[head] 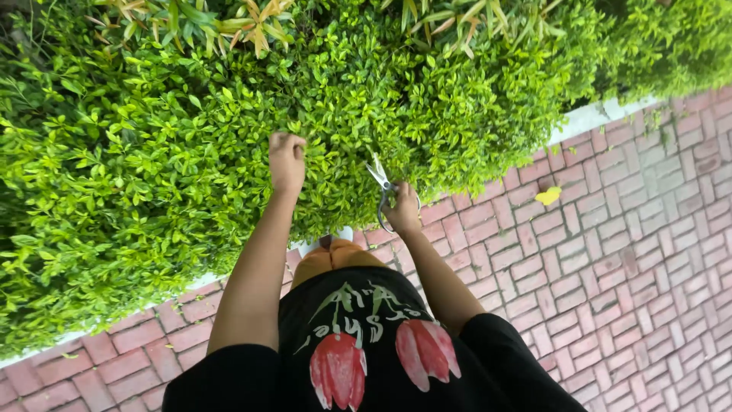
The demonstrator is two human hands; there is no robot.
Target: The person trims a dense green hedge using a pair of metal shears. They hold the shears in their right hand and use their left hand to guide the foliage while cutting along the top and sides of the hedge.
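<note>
View from the head camera, looking down the wearer's front to a trimmed hedge (pixel 191 145) of small bright green leaves that fills the upper and left parts of the frame. The left hand (pixel 287 160) is raised against the face of the hedge with its fingers closed into a fist among the foliage; whether a sprig is pinched inside the fist cannot be told. The right hand (pixel 402 207) sits just to the right of it and a little lower, its fingers closed through the loops of a pair of scissors (pixel 381 183). The scissors have grey handles and pale metal blades that point up and to the left, slightly parted, with their tips touching the leaves at the lower edge of the hedge. The two hands are near each other but apart, with foliage between them. Below the hands both bare forearms run down to a black shirt (pixel 366 343) with short sleeves, printed with two red tulip shapes. A red brick pavement (pixel 625 252) in a herringbone pattern covers the right and lower parts of the view, and a pale kerb (pixel 591 118) separates it from the hedge. A single yellow fallen leaf (pixel 547 196) lies on the bricks, well to the right of the scissors
</note>
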